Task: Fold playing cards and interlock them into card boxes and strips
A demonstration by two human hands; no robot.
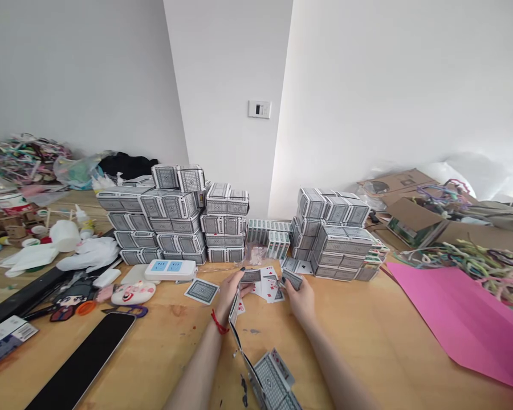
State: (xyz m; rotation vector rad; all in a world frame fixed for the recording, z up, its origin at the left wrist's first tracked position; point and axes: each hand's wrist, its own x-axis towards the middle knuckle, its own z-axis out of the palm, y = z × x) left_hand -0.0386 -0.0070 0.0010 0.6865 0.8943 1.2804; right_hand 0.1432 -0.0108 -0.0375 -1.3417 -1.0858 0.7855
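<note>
My left hand [229, 293] is closed on a few grey-backed playing cards held on edge near the middle of the wooden table [367, 336]. My right hand [301, 295] pinches another card [291, 279] by its corner. Between the two hands lies a small spread of face-up cards [268, 286] with red pips. A single face-down card [201, 290] lies left of my left hand. Close to me stands a folded structure of cards [270, 380]. Behind the hands rise stacks of boxed card decks, on the left [173, 219] and on the right [336, 236].
A white power strip [170, 269], a dark phone [83, 361], purple scissors [126, 310] and a white mask [133, 292] lie at the left. A pink paper sheet [461, 319] covers the right side. Cardboard boxes [414, 216] and coloured strings [487, 265] sit behind it.
</note>
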